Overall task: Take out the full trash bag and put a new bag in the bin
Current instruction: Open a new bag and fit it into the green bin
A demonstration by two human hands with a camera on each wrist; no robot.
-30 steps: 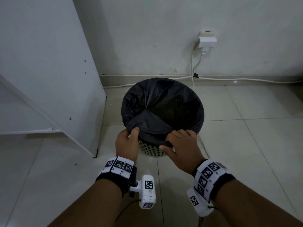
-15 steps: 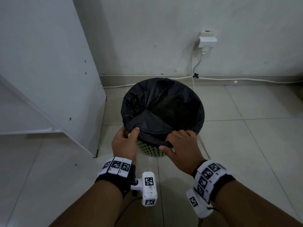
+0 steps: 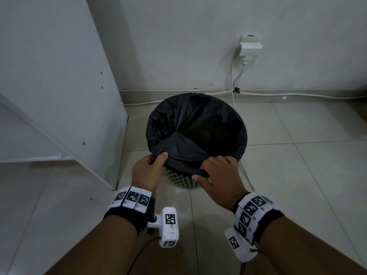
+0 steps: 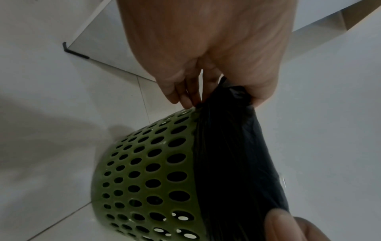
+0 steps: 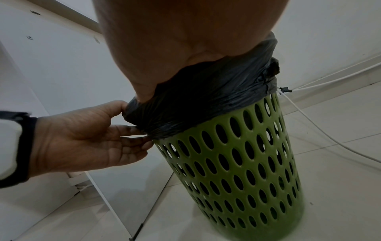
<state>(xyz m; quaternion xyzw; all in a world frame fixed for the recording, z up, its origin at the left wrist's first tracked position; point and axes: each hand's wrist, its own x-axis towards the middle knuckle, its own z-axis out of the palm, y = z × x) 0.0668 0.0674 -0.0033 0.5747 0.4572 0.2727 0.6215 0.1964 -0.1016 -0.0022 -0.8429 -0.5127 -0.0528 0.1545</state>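
Note:
A green perforated bin (image 3: 184, 180) (image 4: 144, 179) (image 5: 237, 163) stands upright on the tiled floor. A black trash bag (image 3: 196, 128) (image 4: 230, 146) (image 5: 206, 97) lines it, its edge folded over the rim. My left hand (image 3: 148, 169) (image 4: 206, 65) (image 5: 86, 138) pinches the folded bag edge at the near left of the rim, thumb on top. My right hand (image 3: 216, 175) (image 5: 175, 40) grips the bag edge at the near right, fingers curled over the rim and thumb underneath. The bag's inside looks dark; its contents are not visible.
A white cabinet panel (image 3: 59, 86) stands close on the left of the bin. On the wall behind it is a white socket with a plug (image 3: 249, 47). White cables (image 3: 297, 95) run along the skirting and past the bin's right side. Open tiled floor (image 3: 307, 165) lies to the right.
My left hand has slid slightly back and down along the rim while keeping its pinch on the bag edge. The right hand and the bin have hardly moved.

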